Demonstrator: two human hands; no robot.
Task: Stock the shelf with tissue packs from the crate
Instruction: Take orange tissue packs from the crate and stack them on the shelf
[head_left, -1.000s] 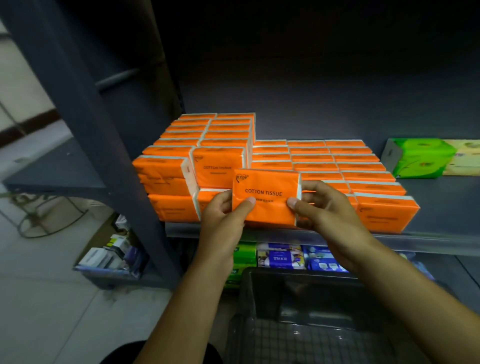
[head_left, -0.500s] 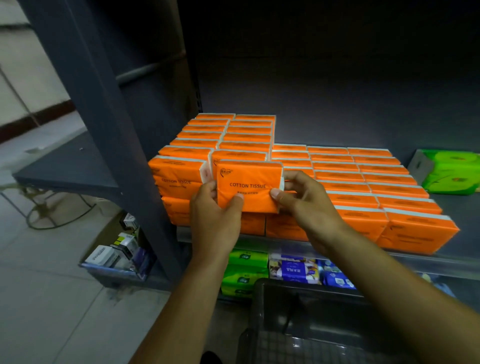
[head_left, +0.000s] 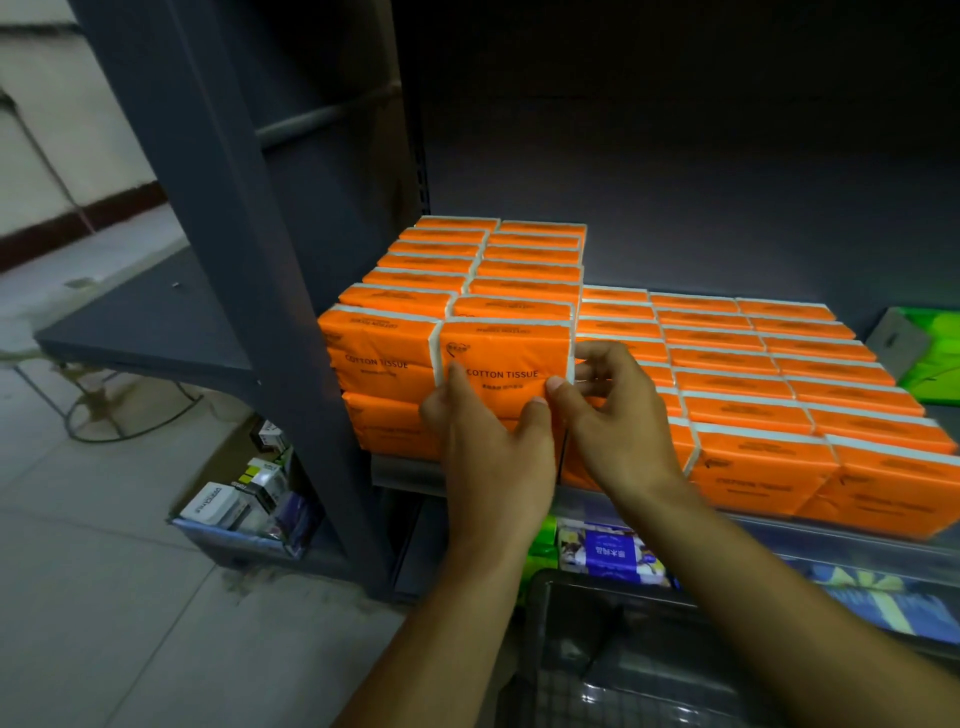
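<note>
The orange tissue pack (head_left: 506, 358) stands on edge at the front of the upper layer on the shelf (head_left: 402, 474), with its long axis running left to right along the shelf's front edge. It lies just ahead of both hands. The left hand (head_left: 488, 457) pinches its lower left corner, and the right hand (head_left: 618, 431) clamps the right end (thumb on the printed face, fingers curled round). Neither hand is nearer, so a straight push backward probably seats it.
</note>
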